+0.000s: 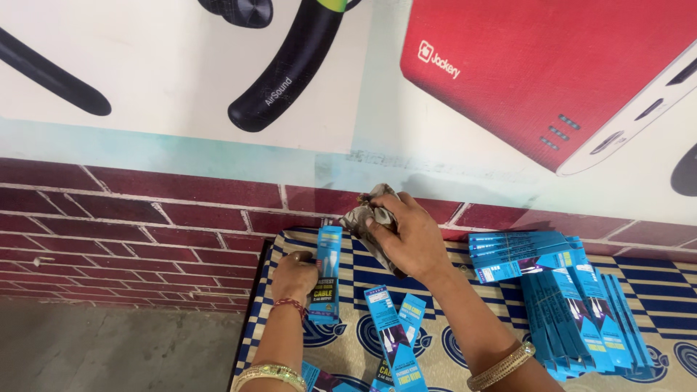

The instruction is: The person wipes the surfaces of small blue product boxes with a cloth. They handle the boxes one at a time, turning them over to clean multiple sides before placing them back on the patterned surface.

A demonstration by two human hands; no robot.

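Could tip over — the blue packet [327, 274] held upright on the patterned cloth [657, 287] under the left hand [292, 278], should that grip slacken; nothing else props it. Could also slip loose: the crumpled rag [372, 218], bunched only partly inside the right hand [408, 236], with folds spilling past the fingers toward the brick wall [131, 225]. A careless sweep of either wrist might scatter the loose packets [396, 337] lying just below both hands. Left hand curled around the packet's edge, fingers closed against it. Right hand clenched on the rag, knuckles up, directly beside the packet's top. Off to the right of the right hand, well apart — a fanned stack of packets [573, 305].
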